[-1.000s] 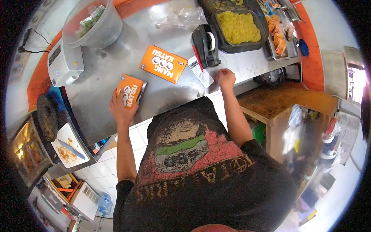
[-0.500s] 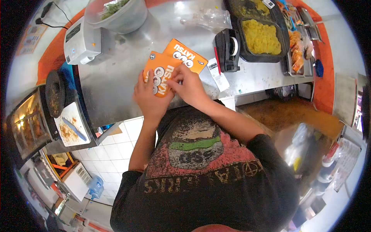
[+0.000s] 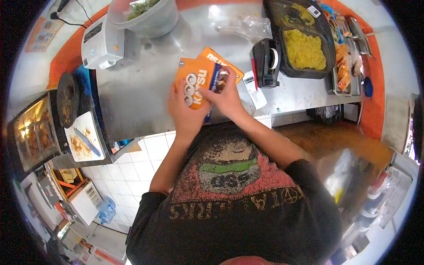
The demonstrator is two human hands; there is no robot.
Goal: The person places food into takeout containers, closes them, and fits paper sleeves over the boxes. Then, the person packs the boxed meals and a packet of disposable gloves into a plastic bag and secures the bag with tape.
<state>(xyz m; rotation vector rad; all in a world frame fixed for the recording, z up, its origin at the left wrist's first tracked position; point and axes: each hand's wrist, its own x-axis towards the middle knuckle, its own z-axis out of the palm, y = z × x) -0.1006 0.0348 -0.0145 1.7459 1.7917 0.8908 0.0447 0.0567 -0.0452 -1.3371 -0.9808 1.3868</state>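
An orange box with white lettering [image 3: 189, 73] is held between both hands above the steel counter, its dark blue side facing right. My left hand [image 3: 187, 110] grips its lower left part, fingers wrapped on the edge. My right hand [image 3: 226, 96] holds the right side, thumb on the box front. A second orange box [image 3: 229, 66] lies behind it on the counter, partly covered. To the right are a printed paper slip [image 3: 255, 91], a red pen [image 3: 254, 74] and a black tape dispenser [image 3: 266, 64].
On the steel counter [image 3: 128, 97] stand a white printer-like machine [image 3: 102, 44], a clear tub with greens [image 3: 148, 20], a crumpled plastic bag [image 3: 247, 27] and a black container of yellow food [image 3: 304, 49]. At left, a knife [image 3: 87, 141] rests on a white board [image 3: 95, 154].
The box has been lifted from the left and turned, now showing its blue side. My right hand has come from the counter's edge to the box. The view has shifted.
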